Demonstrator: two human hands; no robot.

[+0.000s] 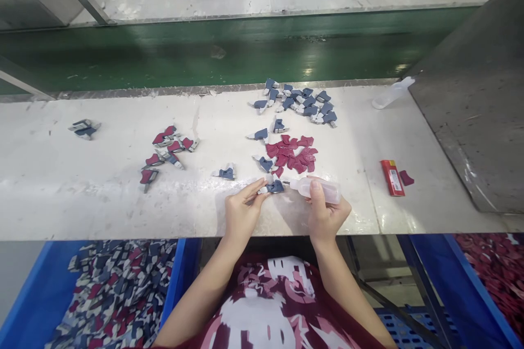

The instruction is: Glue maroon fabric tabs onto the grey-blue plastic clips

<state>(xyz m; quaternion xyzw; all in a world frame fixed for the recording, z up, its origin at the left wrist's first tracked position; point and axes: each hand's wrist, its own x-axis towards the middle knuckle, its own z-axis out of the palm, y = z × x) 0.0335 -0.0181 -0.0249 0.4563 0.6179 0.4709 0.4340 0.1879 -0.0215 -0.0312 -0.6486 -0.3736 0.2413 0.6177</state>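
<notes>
My left hand (pixel 244 208) pinches a small blue and white part (pixel 275 187) just above the white bench (pixel 196 218). In my right hand (pixel 326 211) is a translucent squeeze bottle (pixel 325 191), its thin tip pointing left at that part. Behind them lies a pile of dark red pieces (pixel 301 161), with several blue and white parts (pixel 309 103) farther back. Single blue and white parts rest near my left hand, one of them (pixel 226 172) to its upper left. Several parts with red tops (pixel 175 145) sit farther left.
A green conveyor belt (pixel 172 54) runs behind the bench. At the right are a red box (pixel 393 179), a red piece (pixel 406 178), another translucent bottle (pixel 388 96) and a metal panel (pixel 475 98). Blue bins (pixel 30 300) of parts stand below the front edge.
</notes>
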